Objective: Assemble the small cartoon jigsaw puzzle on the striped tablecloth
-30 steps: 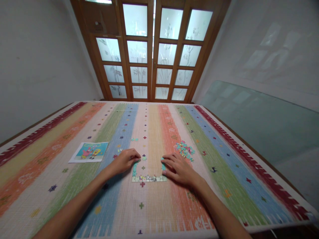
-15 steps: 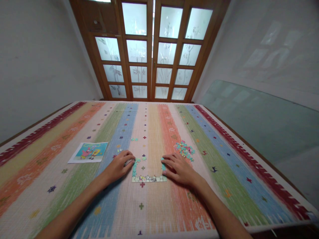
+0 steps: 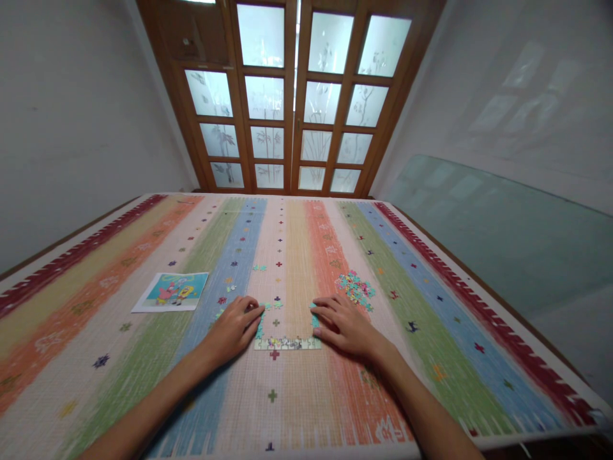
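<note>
Left hand [image 3: 237, 327] curls in at the left side of the puzzle border [image 3: 287, 344], thumb and fingertips close together; whether they pinch a piece, I cannot tell. Across from it, the right hand [image 3: 342, 324] lies low with its fingers loosely spread, touching the right side of the border. So 2 hands well apart, bare cloth and the 3-sided border between them: pale, patterned strip along the near edge, turquoise runs up both sides.

It looks light and stiff, thin pressed card with a slightly slick face, I'd judge. Those knobs could bend or fray, and the joined strip would likely buckle if lifted by an end. Best hold: flat fingertips on the outer edges; for a loose piece, a light pinch on its sides.

Just beyond the left fingertips, loose pieces [image 3: 275, 305], knobbed and turquoise-green. Past the right hand, a jumbled pile [image 3: 355, 291], all notches and tabs. Out to the left, a glossy-looking cartoon picture sheet [image 3: 175, 292], flat and straight-edged. Under everything, a striped tablecloth [image 3: 272, 415] with a woven-looking grain. And farthest off, wooden doors [image 3: 291, 137] with frosted, plant-patterned panes.
</note>
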Demonstrator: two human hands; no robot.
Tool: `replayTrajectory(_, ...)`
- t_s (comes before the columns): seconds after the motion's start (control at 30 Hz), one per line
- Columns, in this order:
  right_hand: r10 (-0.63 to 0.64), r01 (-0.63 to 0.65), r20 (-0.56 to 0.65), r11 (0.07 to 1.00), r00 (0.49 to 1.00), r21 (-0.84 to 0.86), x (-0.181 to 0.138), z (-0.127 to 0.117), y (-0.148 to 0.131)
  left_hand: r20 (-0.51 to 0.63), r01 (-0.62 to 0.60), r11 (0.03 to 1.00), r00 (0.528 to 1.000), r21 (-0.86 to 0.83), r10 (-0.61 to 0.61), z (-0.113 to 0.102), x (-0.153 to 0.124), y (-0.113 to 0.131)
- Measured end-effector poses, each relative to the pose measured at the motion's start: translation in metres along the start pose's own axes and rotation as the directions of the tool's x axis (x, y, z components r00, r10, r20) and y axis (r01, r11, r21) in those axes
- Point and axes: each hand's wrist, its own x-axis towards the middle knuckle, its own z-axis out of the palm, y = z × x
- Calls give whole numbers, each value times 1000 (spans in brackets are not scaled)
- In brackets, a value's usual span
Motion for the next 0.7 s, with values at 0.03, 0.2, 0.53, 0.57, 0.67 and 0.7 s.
replayTrajectory(0.03,2,-2,3,1000,1000,-1,0,0,0,-4,-3,1000,1000,11,3,1,0,0)
replayTrajectory(0.2,11,-11,9,1000,1000,-3,0,-2,-2,-29,-10,999,1000,51,12,6,-2,2)
replayTrajectory(0.53,5,-5,8,1000,1000,1,0,-2,-2,-41,-22,997,999,78,25,2,1,7)
replayTrajectory(0.57,4,-4,8,1000,1000,1,0,-2,-1,-41,-19,998,999,62,21,2,2,7)
replayTrajectory(0.67,3,-3,8,1000,1000,-2,0,-1,-1,-45,-3,1000,999,16,4,0,5,7)
replayTrajectory(0.7,5,-5,7,1000,1000,-4,0,-1,-1,-46,0,1000,999,3,0,-1,6,7)
